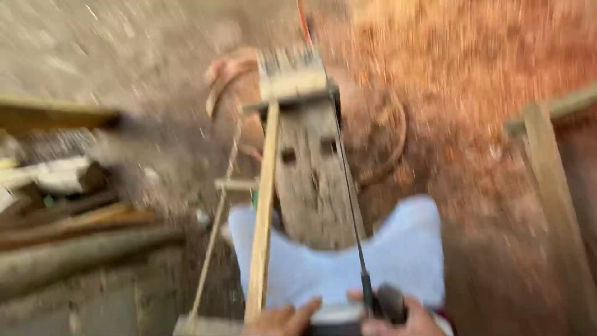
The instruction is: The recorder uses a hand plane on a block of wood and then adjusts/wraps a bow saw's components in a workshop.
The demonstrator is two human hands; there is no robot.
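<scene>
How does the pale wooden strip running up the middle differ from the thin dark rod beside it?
The pale wooden strip is light yellow and flat, while the thin dark rod is near black and much narrower. The strip lies left of the weathered wooden block, the rod along its right side. The strip's near end meets the left hand; the rod ends by the right hand. Both are long and straight and run away from the person. Blur hides finer detail.
</scene>
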